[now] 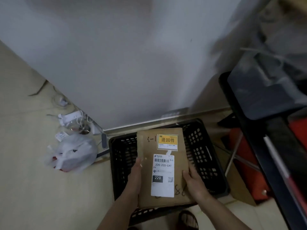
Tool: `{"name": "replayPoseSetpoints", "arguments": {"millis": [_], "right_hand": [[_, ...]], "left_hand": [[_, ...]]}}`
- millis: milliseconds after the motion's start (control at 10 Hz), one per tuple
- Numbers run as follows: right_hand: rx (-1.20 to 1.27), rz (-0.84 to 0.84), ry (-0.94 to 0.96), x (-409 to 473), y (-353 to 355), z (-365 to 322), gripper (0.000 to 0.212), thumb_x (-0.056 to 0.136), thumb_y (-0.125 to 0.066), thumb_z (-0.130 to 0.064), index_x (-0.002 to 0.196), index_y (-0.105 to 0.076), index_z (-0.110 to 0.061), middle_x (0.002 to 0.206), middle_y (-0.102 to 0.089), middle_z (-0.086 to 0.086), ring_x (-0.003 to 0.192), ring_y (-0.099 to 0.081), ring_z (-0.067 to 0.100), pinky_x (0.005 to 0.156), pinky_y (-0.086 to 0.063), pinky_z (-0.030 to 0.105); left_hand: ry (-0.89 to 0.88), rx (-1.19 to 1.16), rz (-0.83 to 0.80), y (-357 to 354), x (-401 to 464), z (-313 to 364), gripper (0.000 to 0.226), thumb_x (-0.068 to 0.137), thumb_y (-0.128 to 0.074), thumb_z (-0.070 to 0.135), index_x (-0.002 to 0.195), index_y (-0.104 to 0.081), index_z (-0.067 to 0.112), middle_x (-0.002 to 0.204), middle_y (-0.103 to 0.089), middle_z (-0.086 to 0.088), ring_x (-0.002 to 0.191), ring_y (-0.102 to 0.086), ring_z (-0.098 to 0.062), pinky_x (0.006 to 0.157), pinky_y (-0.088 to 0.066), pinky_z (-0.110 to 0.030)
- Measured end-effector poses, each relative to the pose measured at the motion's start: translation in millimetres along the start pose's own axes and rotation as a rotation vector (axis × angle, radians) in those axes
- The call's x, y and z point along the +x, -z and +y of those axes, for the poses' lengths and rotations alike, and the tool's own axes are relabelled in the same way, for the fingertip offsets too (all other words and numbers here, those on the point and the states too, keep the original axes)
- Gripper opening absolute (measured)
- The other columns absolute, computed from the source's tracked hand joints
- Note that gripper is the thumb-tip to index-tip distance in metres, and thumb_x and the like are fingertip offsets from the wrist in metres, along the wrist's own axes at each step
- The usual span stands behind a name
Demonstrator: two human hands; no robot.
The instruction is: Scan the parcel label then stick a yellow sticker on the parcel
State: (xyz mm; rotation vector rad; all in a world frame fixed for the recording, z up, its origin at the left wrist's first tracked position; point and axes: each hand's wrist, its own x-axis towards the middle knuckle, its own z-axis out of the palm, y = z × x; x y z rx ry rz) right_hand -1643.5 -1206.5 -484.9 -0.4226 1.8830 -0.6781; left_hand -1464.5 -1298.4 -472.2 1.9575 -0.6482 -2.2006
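Observation:
A flat brown cardboard parcel (146, 146) is held over a black slotted plastic crate (199, 151). My left hand (135, 176) grips the parcel's left edge and my right hand (193, 180) grips its right edge. A white shipping label (163, 175) with a barcode and "220-220-C40" covers the parcel's middle. Above that label a yellow sticker (167, 141) with black characters sits near the parcel's top right. Handwritten marks show at the top left and bottom right of the parcel.
A white wall (124, 63) rises just behind the crate. On the floor to the left lie a white plastic bag (73, 155) and a power strip (71, 118) with cables. Dark shelving (259, 130) with red items stands at the right. A sandalled foot (188, 219) is below the crate.

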Motion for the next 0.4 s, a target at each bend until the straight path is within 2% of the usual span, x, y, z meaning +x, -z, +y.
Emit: {"name": "replayPoseSetpoints", "arguments": {"millis": [100,200,300,400], "right_hand": [[-0.009,-0.011,-0.03,27.6,-9.0,23.2,0.05,0.1,-0.039,-0.023,0.146,-0.025,-0.036,0.143,-0.043,-0.003,0.134,-0.037,0.021,0.113,-0.028,0.039],[-0.015,-0.005,-0.025,42.0,-15.5,31.0,0.058,0.095,-0.05,-0.033,0.146,-0.022,-0.04,0.15,-0.035,-0.005,0.139,-0.031,0.02,0.115,-0.026,0.044],[0.031,-0.028,-0.023,37.3,-13.8,4.9,0.053,0.097,-0.048,-0.028,0.147,-0.028,-0.026,0.149,-0.035,-0.001,0.139,-0.031,0.02,0.115,-0.026,0.041],[0.046,-0.054,-0.018,17.9,-1.3,-35.7,0.023,0.099,-0.043,-0.012,0.114,-0.06,-0.012,0.118,-0.058,0.007,0.111,-0.055,0.024,0.095,-0.044,0.032]], "left_hand": [[-0.023,0.027,-0.009,-12.6,26.6,-11.4,0.063,0.085,-0.032,0.073,0.114,-0.063,0.026,0.104,-0.07,-0.001,0.095,-0.065,-0.02,0.084,-0.052,-0.038],[-0.026,0.026,0.104,-13.7,37.3,-19.2,0.085,0.072,-0.037,0.083,0.128,-0.054,0.022,0.12,-0.061,-0.006,0.107,-0.058,-0.023,0.09,-0.046,-0.037],[-0.082,-0.019,0.18,-10.4,11.3,1.8,0.06,0.086,-0.037,0.07,0.114,-0.057,0.021,0.117,-0.062,-0.007,0.109,-0.057,-0.026,0.099,-0.042,-0.043],[-0.163,-0.05,0.256,-6.2,-36.5,30.6,0.016,0.099,-0.045,0.024,0.098,-0.058,0.014,0.097,-0.065,-0.009,0.091,-0.063,-0.027,0.083,-0.047,-0.038]]}}
